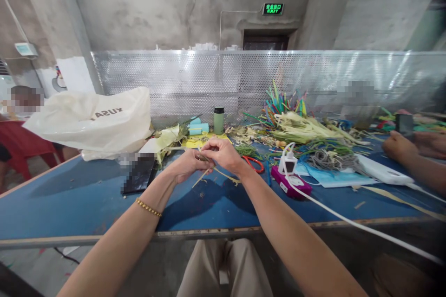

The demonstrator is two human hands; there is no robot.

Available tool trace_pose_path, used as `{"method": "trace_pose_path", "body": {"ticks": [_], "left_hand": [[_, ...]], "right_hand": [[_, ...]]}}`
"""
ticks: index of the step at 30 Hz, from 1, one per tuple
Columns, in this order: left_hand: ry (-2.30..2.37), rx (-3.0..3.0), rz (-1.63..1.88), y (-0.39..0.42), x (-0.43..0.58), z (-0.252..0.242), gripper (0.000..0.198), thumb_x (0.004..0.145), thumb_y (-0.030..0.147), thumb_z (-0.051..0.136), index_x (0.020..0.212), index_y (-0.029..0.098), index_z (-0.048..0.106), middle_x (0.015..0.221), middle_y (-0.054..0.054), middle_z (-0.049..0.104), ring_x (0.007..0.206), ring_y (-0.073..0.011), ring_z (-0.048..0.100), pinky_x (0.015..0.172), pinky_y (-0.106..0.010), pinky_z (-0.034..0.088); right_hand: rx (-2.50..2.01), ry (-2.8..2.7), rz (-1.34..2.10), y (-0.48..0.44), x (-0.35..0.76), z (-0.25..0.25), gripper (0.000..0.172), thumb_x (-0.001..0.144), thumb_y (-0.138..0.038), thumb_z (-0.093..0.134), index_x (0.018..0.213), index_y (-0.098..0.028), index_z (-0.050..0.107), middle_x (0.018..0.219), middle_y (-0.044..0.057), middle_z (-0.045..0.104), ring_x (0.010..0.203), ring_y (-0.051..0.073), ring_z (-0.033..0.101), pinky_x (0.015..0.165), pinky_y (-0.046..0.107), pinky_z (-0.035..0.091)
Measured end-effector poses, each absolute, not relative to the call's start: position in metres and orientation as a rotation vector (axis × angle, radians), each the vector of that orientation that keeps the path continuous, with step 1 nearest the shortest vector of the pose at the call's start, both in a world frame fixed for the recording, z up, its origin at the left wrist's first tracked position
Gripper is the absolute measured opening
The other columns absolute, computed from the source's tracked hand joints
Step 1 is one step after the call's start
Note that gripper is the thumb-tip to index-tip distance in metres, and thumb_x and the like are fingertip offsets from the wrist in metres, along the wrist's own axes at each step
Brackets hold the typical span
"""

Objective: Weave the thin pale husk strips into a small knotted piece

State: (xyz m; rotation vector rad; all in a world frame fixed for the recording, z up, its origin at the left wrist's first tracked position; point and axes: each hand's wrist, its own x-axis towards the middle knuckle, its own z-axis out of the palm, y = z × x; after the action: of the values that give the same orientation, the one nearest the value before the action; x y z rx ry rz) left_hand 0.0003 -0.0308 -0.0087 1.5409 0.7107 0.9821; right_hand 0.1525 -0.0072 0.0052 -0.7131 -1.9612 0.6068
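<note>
Above the blue table [104, 209], my left hand [190, 165] is closed on pale, narrow corn husk strips [228, 176]. My right hand [224, 154] pinches the same strips right beside it, the two hands almost touching at the fingertips. Strip ends stick out to the left and hang down below the fingers. How the strips cross between the fingers is hidden. Just left of my hands lies a broader, light-green piece of husk [167, 143]. Behind them stands a green bottle [219, 123] with a black cap.
A white bag [94, 118] and a dark flat device [139, 176] are on the left. To the right lie a husk pile [303, 127], grey cords [334, 155], a purple power strip [291, 183] with a white cable, and a co-worker's hands [404, 146]. Perforated metal panel [174, 79] behind.
</note>
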Motion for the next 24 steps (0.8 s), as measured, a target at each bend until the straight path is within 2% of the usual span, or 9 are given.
{"method": "trace_pose_path", "body": {"ticks": [7,11,13,14,17,21,24], "left_hand": [[0.727,1.607,0.994,-0.027,0.000,-0.012,0.011,0.062,0.018,0.076,0.060,0.010,0.069,0.057,-0.004,0.063,0.056,-0.0113,0.054,0.061,-0.026,0.041],[0.787,1.619,1.108,-0.024,0.000,-0.012,0.011,0.061,0.019,0.077,0.063,0.011,0.070,0.059,-0.004,0.065,0.057,-0.0117,0.055,0.060,-0.026,0.041],[0.834,1.603,1.196,-0.021,-0.002,-0.011,0.012,0.061,0.021,0.077,0.064,0.011,0.071,0.059,-0.005,0.066,0.056,-0.0116,0.054,0.060,-0.026,0.040],[0.848,1.591,1.226,-0.020,-0.003,-0.011,0.013,0.061,0.022,0.077,0.065,0.011,0.071,0.060,-0.005,0.066,0.057,-0.0117,0.054,0.060,-0.026,0.040],[0.857,1.575,1.239,-0.018,-0.005,-0.010,0.016,0.062,0.024,0.077,0.066,0.010,0.072,0.061,-0.006,0.066,0.057,-0.0126,0.055,0.059,-0.026,0.040],[0.843,1.546,1.249,-0.017,-0.006,-0.009,0.018,0.063,0.025,0.076,0.068,0.009,0.071,0.060,-0.007,0.067,0.056,-0.0127,0.055,0.058,-0.026,0.040],[0.874,1.506,1.262,-0.016,-0.005,-0.010,0.019,0.062,0.025,0.077,0.070,0.009,0.070,0.058,-0.007,0.066,0.054,-0.0127,0.056,0.055,-0.025,0.039]], "right_hand": [[-0.748,-1.958,0.417,-0.009,0.149,0.007,0.004,0.071,-0.017,0.069,0.069,-0.015,0.071,0.070,0.001,0.058,0.065,0.010,0.050,0.062,0.022,0.039],[-0.851,-1.927,0.342,-0.008,0.156,0.012,0.016,0.082,-0.023,0.059,0.077,-0.014,0.071,0.077,0.004,0.067,0.069,0.012,0.057,0.065,0.024,0.041],[-0.868,-2.004,0.365,-0.007,0.162,0.014,0.022,0.087,-0.025,0.052,0.084,-0.015,0.071,0.078,0.004,0.069,0.062,0.011,0.057,0.062,0.023,0.040],[-0.886,-2.074,0.384,-0.007,0.165,0.015,0.023,0.088,-0.024,0.050,0.084,-0.015,0.071,0.072,0.003,0.068,0.056,0.010,0.055,0.059,0.022,0.039],[-0.930,-2.263,0.418,-0.007,0.170,0.015,0.023,0.085,-0.016,0.048,0.077,-0.014,0.070,0.056,-0.001,0.061,0.047,0.008,0.050,0.053,0.021,0.036],[-0.952,-2.269,0.480,-0.008,0.172,0.014,0.022,0.081,-0.010,0.049,0.083,-0.013,0.071,0.067,0.002,0.065,0.053,0.009,0.053,0.054,0.021,0.037],[-0.979,-2.256,0.457,-0.009,0.172,0.016,0.019,0.078,-0.010,0.053,0.081,-0.013,0.071,0.066,0.002,0.065,0.057,0.010,0.054,0.056,0.021,0.037]]}}
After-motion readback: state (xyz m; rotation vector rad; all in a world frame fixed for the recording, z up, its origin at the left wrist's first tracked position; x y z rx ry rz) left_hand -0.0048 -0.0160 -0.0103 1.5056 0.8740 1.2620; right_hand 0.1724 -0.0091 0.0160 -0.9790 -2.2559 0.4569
